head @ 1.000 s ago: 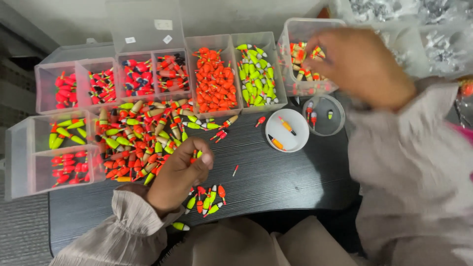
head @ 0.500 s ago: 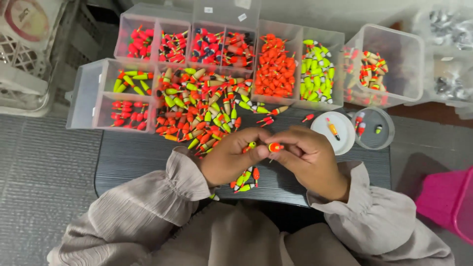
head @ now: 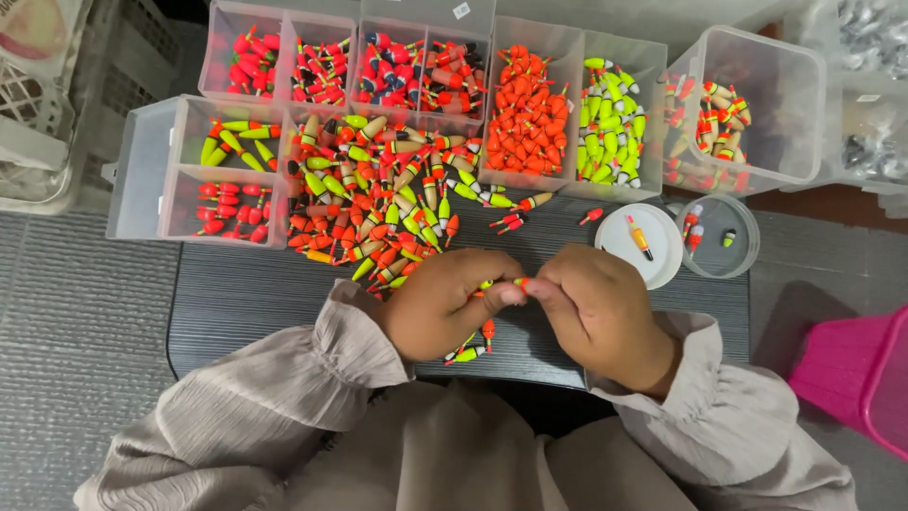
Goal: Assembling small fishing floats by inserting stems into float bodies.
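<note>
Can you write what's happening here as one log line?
left hand + right hand: pinching small orange float together | float pile on dark table

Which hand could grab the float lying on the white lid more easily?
Probably the right hand: the white lid with the float sits just beyond it, while the left hand would have to cross over.

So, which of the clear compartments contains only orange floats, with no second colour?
The tall compartment in the back row, directly left of the yellow-green one; its floats are plain orange, the others mixed.
</note>
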